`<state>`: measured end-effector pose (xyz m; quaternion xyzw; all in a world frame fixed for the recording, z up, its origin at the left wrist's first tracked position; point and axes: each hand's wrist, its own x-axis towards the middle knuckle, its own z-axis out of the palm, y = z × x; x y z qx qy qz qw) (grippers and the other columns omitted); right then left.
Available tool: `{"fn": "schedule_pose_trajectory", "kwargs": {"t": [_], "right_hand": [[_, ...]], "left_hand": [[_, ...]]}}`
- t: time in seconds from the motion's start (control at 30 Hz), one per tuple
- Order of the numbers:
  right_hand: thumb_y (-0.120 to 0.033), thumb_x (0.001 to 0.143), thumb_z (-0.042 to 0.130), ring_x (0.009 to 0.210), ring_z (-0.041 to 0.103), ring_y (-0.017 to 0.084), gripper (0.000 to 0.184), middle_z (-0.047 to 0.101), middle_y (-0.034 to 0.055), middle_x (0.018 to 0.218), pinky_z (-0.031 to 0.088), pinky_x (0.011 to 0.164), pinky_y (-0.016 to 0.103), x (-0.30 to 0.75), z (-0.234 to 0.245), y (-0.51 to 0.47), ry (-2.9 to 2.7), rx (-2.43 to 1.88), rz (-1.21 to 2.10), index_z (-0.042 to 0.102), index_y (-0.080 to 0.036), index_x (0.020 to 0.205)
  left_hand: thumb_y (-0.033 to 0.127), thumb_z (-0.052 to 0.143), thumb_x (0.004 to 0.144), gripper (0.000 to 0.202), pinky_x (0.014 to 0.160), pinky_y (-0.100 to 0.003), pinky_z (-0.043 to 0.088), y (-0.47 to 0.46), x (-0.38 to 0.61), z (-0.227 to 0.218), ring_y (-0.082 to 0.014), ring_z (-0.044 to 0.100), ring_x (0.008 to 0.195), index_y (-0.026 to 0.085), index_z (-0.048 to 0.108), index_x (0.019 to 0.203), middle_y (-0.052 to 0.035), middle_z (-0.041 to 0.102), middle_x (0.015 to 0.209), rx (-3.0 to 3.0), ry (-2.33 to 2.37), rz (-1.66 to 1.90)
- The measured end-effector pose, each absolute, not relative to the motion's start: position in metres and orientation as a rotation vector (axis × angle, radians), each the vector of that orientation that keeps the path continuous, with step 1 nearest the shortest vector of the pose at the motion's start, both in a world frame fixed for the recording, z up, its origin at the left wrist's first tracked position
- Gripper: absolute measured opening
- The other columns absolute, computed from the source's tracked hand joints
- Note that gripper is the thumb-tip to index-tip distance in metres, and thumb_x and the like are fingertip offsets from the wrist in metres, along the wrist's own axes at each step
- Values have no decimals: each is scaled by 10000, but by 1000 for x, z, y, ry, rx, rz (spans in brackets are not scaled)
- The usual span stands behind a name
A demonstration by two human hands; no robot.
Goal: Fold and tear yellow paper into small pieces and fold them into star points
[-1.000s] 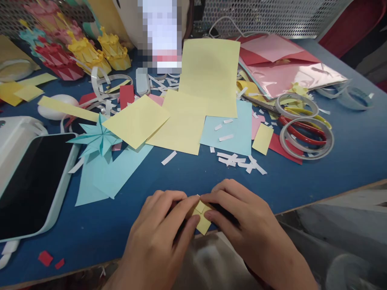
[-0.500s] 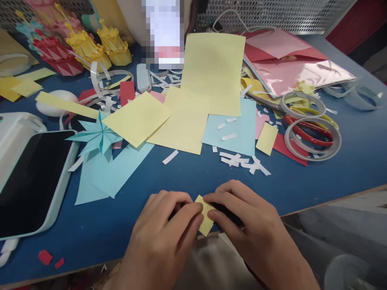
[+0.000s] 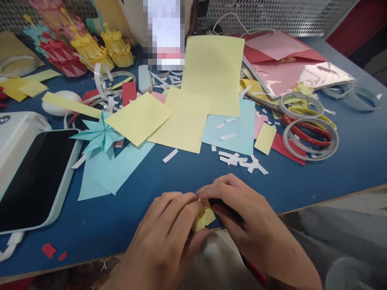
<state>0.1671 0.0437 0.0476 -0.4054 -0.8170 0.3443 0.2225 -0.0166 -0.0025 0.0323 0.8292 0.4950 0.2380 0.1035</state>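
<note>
Two hands meet at the counter's near edge, left hand and right hand pinching a small folded yellow paper between their fingertips, equally close. It is creased, mostly hidden, its long axis unclear. Beyond it lie white paper strips, then yellow sheets; further right, tape rolls.

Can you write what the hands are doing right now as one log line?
left hand: pinching small yellow paper | right hand: pinching same paper | place: blue table near edge
</note>
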Motion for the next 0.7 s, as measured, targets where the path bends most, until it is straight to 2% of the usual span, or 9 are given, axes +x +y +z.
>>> {"fn": "schedule_pose_trajectory", "kwargs": {"t": [0.13, 0.23, 0.33, 0.47, 0.53, 0.63, 0.7], "right_hand": [[-38, 916, 466, 799, 583, 157, 227, 707, 13, 858, 499, 684, 267, 168, 47, 41, -2256, -1077, 909, 622, -203, 912], [-29, 910, 471, 779, 593, 156, 226, 721, 28, 881, 499, 711, 287, 167, 46, 39, -2289, -1027, 804, 630, -189, 896], [-30, 907, 481, 764, 593, 160, 226, 723, 38, 884, 500, 703, 295, 168, 44, 37, -2287, -1023, 741, 646, -185, 903], [-21, 908, 482, 766, 575, 169, 239, 716, 49, 881, 488, 697, 305, 167, 42, 33, -2277, -1028, 662, 662, -178, 889], [-21, 905, 500, 766, 560, 173, 222, 707, 54, 865, 479, 695, 305, 165, 40, 30, -2255, -1042, 613, 666, -165, 874], [-31, 900, 521, 744, 547, 175, 199, 688, 68, 834, 461, 676, 307, 163, 37, 27, -2237, -1090, 522, 680, -142, 858], [-43, 904, 512, 728, 543, 173, 213, 671, 66, 806, 448, 645, 300, 161, 36, 24, -2222, -1138, 480, 688, -147, 843]], "left_hand": [[218, 524, 943, 266, 932, -290, 535, -7, -25, 31, -177, 629, 1104, 208, 517, 1208, -34, 683, 1199, 2435, 1468, 687], [208, 525, 941, 261, 949, -291, 552, -11, -30, 27, -173, 660, 1108, 224, 541, 1201, -25, 709, 1174, 2456, 1473, 701], [131, 522, 913, 331, 984, -311, 543, -16, -36, 24, -191, 666, 1120, 210, 560, 1232, -37, 713, 1192, 2554, 1401, 678], [110, 501, 907, 388, 1010, -301, 518, -17, -40, 24, -199, 655, 1140, 164, 542, 1288, -66, 704, 1220, 2627, 1329, 641], [97, 476, 907, 408, 1018, -299, 506, -16, -40, 26, -199, 646, 1152, 175, 541, 1302, -60, 699, 1230, 2629, 1297, 633], [43, 443, 887, 450, 1044, -298, 477, -14, -41, 28, -198, 604, 1209, 189, 558, 1298, -54, 689, 1249, 2703, 1215, 617], [48, 450, 893, 437, 1069, -312, 453, -14, -42, 27, -211, 562, 1259, 158, 552, 1303, -80, 682, 1258, 2753, 1213, 595]]}}
